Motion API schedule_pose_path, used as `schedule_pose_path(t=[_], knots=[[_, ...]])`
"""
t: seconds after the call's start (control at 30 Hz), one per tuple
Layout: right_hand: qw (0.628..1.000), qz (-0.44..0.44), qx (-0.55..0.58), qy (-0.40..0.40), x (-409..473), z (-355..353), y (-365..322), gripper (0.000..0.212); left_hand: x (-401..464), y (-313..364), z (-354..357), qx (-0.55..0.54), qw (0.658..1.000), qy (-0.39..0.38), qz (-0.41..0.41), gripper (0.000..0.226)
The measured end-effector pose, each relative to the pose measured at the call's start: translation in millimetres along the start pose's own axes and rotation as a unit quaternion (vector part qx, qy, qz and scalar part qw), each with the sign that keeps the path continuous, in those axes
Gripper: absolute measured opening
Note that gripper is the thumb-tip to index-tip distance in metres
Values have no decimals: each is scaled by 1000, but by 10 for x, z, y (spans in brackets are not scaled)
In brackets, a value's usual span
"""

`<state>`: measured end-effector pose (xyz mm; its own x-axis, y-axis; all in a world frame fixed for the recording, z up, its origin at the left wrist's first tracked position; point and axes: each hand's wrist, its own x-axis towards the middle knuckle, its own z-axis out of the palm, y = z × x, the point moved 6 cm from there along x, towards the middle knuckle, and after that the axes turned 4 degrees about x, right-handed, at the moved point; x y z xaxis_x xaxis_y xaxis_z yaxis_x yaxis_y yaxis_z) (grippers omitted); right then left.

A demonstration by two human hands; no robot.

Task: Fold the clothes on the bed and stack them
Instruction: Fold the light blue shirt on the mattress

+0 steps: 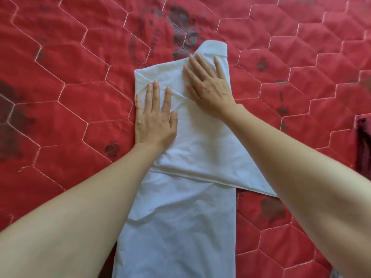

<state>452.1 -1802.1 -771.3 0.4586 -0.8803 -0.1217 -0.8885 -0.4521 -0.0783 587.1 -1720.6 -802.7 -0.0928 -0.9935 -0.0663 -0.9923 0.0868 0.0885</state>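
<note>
- Nearest, white cotton shirt (180, 217) runs lengthwise from frame bottom to centre on red quilted bed (60, 77).
- Left hand (154, 119) and right hand (208, 85) press flat, fingers straight, grasping nothing.

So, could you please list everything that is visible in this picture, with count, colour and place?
shirt: one, white, partly folded, lying in the middle of the quilt, collar at the far end
quilt: one, red with pale hexagon stitching and dark printed patches, covering the bed under everything
dark cloth: one, dark red, at the right edge, only partly in view; what it is I cannot tell
left hand: one, flat with straight fingers, pressing on the left side of the shirt
right hand: one, flat with spread fingers, pressing on the shirt just below the collar
forearms: two, bare, reaching in from the bottom corners
</note>
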Motion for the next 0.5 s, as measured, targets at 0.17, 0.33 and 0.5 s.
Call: schedule_pose_path(t=[0.17,0.33,0.5], knots=[[982,139,107,74,-862,74,-458,51,-61,-18,-39,-14,1000,-22,10,61],[965,249,71,24,-1814,475,-383,55,-827,-96,-54,1,998,-31,63,58],[928,360,91,21,-2457,533,-102,53,-1411,-247,-39,14,996,-46,75,57]])
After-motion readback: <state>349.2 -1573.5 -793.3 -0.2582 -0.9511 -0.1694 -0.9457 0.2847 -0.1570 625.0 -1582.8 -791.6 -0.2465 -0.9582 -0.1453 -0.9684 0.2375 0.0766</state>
